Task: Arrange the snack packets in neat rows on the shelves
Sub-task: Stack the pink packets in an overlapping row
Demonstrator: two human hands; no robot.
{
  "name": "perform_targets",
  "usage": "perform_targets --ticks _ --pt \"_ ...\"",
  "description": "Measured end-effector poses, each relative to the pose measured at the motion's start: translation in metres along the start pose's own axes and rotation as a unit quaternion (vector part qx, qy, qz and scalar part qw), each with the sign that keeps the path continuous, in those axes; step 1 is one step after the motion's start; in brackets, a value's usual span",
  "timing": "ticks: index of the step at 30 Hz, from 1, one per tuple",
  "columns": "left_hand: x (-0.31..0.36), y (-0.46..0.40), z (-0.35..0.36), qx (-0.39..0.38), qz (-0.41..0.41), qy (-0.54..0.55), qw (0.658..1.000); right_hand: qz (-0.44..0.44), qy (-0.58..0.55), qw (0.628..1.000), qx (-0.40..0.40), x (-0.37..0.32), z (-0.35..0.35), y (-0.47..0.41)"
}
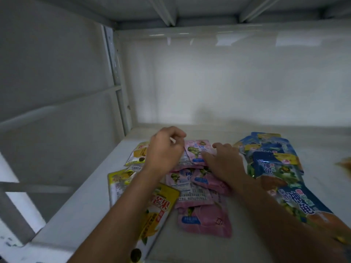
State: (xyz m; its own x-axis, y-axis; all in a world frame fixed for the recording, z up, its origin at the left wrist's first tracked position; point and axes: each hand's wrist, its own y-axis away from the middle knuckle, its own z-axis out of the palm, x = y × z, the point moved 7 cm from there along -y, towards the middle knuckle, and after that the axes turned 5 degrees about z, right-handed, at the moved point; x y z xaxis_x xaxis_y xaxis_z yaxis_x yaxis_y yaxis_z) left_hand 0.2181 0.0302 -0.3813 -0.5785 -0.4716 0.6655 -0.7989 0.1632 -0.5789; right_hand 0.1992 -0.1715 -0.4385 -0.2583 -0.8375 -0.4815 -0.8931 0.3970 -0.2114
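Hands at frame centre over pink packets (199, 188), loose overlapping column on shelf (190, 249). Left hand (165, 149) fingers curled, pinching top packet's left edge; right hand (222, 160) fingers spread flat on it. Best to square edges, keep overlap even between yellow packets (152, 211) and blue packets (275, 168).

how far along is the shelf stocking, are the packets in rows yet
Roughly midway. Done: packets are sorted by colour on the shelf, yellow packets left, blue packets right. In hand: the left hand and right hand work the far pink packet. Left: the pink packets overlap crookedly and the blue ones are heaped.
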Motion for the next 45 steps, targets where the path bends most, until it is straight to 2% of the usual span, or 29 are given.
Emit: perform_targets --ticks 3,5,12,16,20,25,29,31,33,37,39,42,45 --pt "0.008 0.005 0.025 0.033 -0.04 0.001 0.999 -0.015 0.057 0.998 -0.019 -0.002 0.0 0.011" --pt "0.005 0.005 0.037 0.042 -0.056 -0.006 0.998 -0.024 0.047 0.998 -0.026 0.0 -0.001 0.011" --pt "-0.014 0.002 0.051 0.036 -0.014 -0.088 0.995 0.017 -0.059 0.998 -0.03 0.012 0.0 -0.001" --pt "-0.028 -0.013 0.05 0.017 -0.006 -0.07 0.997 0.045 -0.149 0.988 -0.027 0.015 0.001 -0.007" --pt "-0.031 -0.016 0.055 -0.018 -0.007 -0.074 0.997 0.025 -0.229 0.973 -0.026 0.011 -0.001 -0.008" --pt "-0.012 -0.016 0.048 0.007 -0.005 -0.066 0.998 -0.007 -0.322 0.946 -0.02 0.005 -0.008 -0.006" --pt "-0.015 -0.013 0.049 0.006 -0.026 -0.076 0.997 0.017 -0.344 0.939 -0.028 0.008 -0.008 -0.008" --pt "-0.02 -0.013 0.05 0.0 -0.061 -0.04 0.997 0.021 -0.376 0.926 0.0 0.012 -0.013 -0.011" --pt "-0.02 -0.013 0.054 -0.027 -0.095 0.011 0.995 0.023 -0.455 0.89 -0.013 0.013 -0.01 -0.013" --pt "-0.001 -0.011 0.06 -0.032 -0.08 0.243 0.966 -0.031 -0.53 0.846 -0.048 -0.006 -0.014 -0.005" --pt "0.003 -0.011 0.058 -0.029 -0.081 0.307 0.948 -0.063 -0.508 0.859 0.005 -0.01 -0.023 0.0" --pt "0.003 -0.011 0.056 -0.025 -0.061 0.323 0.944 -0.09 -0.447 0.886 0.081 -0.009 -0.032 0.004" --pt "0.006 -0.01 0.058 -0.035 -0.035 0.314 0.948 -0.093 -0.464 0.876 0.094 -0.004 -0.03 0.001"
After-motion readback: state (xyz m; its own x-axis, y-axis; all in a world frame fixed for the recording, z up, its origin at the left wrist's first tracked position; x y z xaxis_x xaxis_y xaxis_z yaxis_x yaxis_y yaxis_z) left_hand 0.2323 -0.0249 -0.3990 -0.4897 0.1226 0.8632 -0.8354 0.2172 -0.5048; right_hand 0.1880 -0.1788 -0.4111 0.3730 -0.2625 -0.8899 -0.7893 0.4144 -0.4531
